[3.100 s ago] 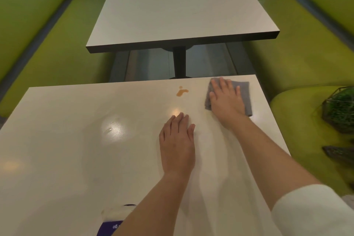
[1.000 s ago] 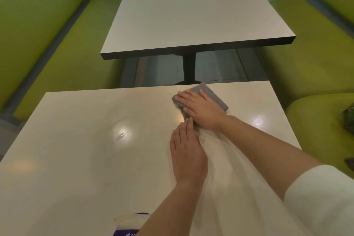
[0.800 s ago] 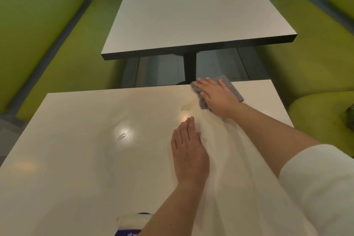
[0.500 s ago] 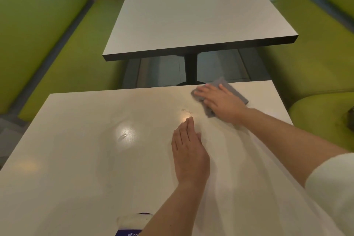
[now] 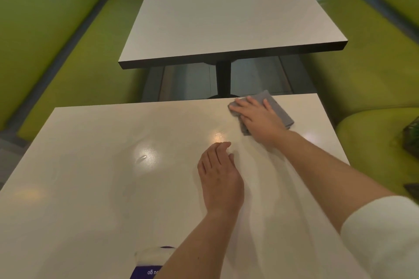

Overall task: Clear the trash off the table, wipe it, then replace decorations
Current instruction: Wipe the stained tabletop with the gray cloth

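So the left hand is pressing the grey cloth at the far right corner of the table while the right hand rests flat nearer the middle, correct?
Not quite: the hands are swapped. In the head view the right hand presses the grey cloth near the far right corner of the table, and the left hand rests nearer the middle, holding nothing.

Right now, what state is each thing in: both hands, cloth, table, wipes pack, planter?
right hand: flat, pressing the cloth
left hand: open, resting on the table
grey cloth: folded, flat at the far edge
near table: glossy, no stain visible
wipes pack: near edge, partly cut off
planter: off the table, on the bench
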